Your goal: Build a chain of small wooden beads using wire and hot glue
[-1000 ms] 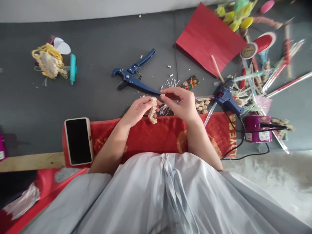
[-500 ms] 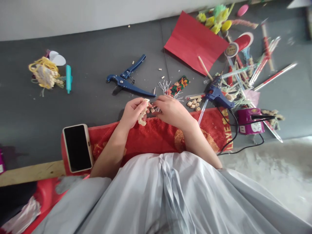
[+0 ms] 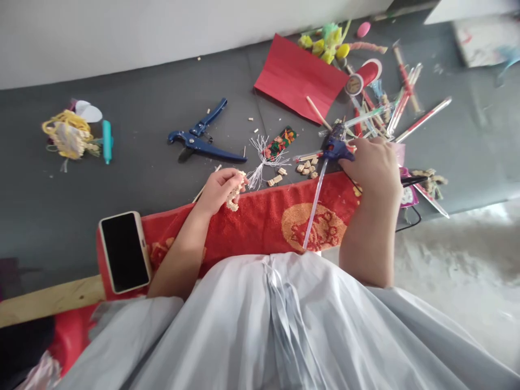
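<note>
Over the red towel's far edge, my left hand (image 3: 219,189) is closed on a curved strip of small cream pieces (image 3: 233,199), which hangs below the thumb. My right hand (image 3: 376,165) wraps round the handle of a blue glue gun (image 3: 336,149), and a clear glue stick (image 3: 316,203) juts from it toward my lap. Between the hands lie a bundle of white threads (image 3: 262,160), a flowered dark-green strip (image 3: 280,142) and several small cream blocks (image 3: 307,167).
Blue pipe cutters (image 3: 207,146) lie open on the grey table. A phone (image 3: 125,252) rests on the towel (image 3: 260,216) at left. Red paper (image 3: 300,78), a red ribbon spool (image 3: 368,73) and several wrapped sticks (image 3: 422,119) clutter the right. Yellow yarn (image 3: 65,127) sits far left.
My right hand has left the strip and moved right onto the glue gun's handle. My left hand still holds the cream strip. The view has shifted to the right.
</note>
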Action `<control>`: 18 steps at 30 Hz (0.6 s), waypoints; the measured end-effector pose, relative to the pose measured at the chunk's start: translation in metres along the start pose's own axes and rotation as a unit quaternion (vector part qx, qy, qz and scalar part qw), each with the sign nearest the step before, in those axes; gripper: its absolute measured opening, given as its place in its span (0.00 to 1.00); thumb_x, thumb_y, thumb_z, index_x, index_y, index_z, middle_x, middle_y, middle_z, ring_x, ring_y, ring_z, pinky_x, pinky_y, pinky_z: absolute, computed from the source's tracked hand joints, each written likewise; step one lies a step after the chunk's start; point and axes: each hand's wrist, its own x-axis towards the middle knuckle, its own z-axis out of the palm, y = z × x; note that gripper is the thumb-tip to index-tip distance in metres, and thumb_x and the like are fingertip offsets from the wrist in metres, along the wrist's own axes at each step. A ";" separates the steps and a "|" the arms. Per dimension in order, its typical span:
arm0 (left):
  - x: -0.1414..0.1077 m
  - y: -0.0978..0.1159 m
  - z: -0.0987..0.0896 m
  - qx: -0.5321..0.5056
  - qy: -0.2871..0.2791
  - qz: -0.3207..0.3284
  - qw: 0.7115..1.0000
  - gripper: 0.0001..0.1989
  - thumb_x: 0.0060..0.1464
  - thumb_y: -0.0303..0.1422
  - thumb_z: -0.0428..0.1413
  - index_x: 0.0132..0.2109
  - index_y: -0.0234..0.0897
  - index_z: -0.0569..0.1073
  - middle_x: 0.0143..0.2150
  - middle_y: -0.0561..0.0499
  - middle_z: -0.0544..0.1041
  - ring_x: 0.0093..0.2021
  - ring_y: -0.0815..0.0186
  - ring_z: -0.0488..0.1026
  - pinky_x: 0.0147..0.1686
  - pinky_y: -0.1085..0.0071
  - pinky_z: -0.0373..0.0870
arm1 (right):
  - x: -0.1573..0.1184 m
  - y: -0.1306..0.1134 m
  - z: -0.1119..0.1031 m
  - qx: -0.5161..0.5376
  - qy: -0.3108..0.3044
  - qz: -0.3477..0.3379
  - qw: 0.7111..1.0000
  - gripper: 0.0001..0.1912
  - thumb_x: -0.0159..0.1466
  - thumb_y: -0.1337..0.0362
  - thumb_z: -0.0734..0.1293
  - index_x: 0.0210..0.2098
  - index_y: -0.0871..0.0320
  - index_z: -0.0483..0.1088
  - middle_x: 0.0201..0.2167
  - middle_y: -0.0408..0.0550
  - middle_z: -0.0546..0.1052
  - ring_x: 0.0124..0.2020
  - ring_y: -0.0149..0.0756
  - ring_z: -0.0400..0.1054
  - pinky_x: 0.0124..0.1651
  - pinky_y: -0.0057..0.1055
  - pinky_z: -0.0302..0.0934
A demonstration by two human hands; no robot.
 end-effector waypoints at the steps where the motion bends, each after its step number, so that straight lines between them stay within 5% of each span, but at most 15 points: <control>1: 0.000 -0.001 -0.001 0.000 -0.002 0.000 1.000 0.17 0.54 0.46 0.61 0.35 0.34 0.78 0.25 0.55 0.74 0.16 0.75 0.68 0.15 0.77 0.62 | 0.004 0.002 0.002 -0.011 -0.012 -0.002 1.000 0.25 0.63 0.66 0.68 0.59 0.68 0.74 0.51 0.73 0.77 0.55 0.58 0.71 0.59 0.50 0.62; 8: 0.000 0.001 -0.002 -0.009 -0.002 -0.008 1.000 0.19 0.52 0.48 0.63 0.34 0.34 0.78 0.24 0.56 0.74 0.15 0.75 0.68 0.15 0.78 0.62 | 0.015 0.008 0.005 -0.019 0.020 -0.032 0.999 0.18 0.59 0.63 0.70 0.47 0.63 0.79 0.41 0.66 0.77 0.42 0.51 0.70 0.49 0.45 0.64; 13: 0.000 0.004 0.000 -0.013 -0.002 -0.028 1.000 0.21 0.48 0.50 0.65 0.34 0.34 0.76 0.25 0.55 0.74 0.15 0.75 0.68 0.14 0.77 0.64 | -0.001 0.022 -0.007 0.110 0.079 -0.017 0.991 0.19 0.58 0.63 0.71 0.49 0.56 0.78 0.43 0.57 0.74 0.40 0.42 0.67 0.50 0.41 0.64; 18: 0.001 0.002 0.000 -0.020 -0.012 -0.028 0.999 0.21 0.48 0.51 0.65 0.34 0.34 0.77 0.25 0.55 0.74 0.16 0.75 0.68 0.14 0.77 0.65 | -0.014 0.032 -0.010 0.150 0.072 0.020 0.986 0.20 0.58 0.61 0.71 0.51 0.52 0.77 0.44 0.53 0.72 0.40 0.42 0.68 0.54 0.47 0.67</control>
